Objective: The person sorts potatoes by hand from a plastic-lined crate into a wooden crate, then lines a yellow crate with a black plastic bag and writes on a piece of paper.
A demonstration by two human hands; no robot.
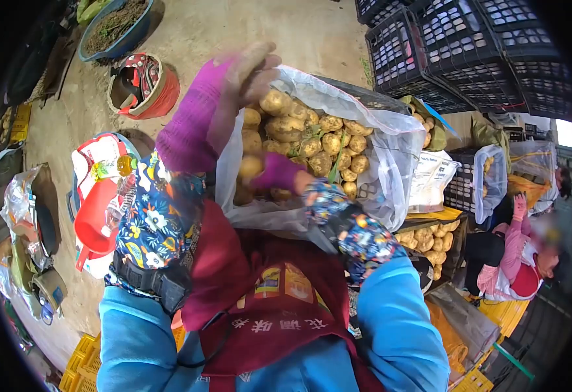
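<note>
Apparently roundish, potato [250, 166] touches right hand [279, 172]; axis unclear.

Pale, yellow-brown potatoes [312, 140], rounded and dusty, lie heaped high in a clear plastic bag [397, 163] lining a dark crate [364, 95]. The bag's mouth gapes open, with its edge slumped outward over the rim.

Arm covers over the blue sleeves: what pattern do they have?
Arm covers: bright floral print on dark blue, clearest in the head view.
</note>
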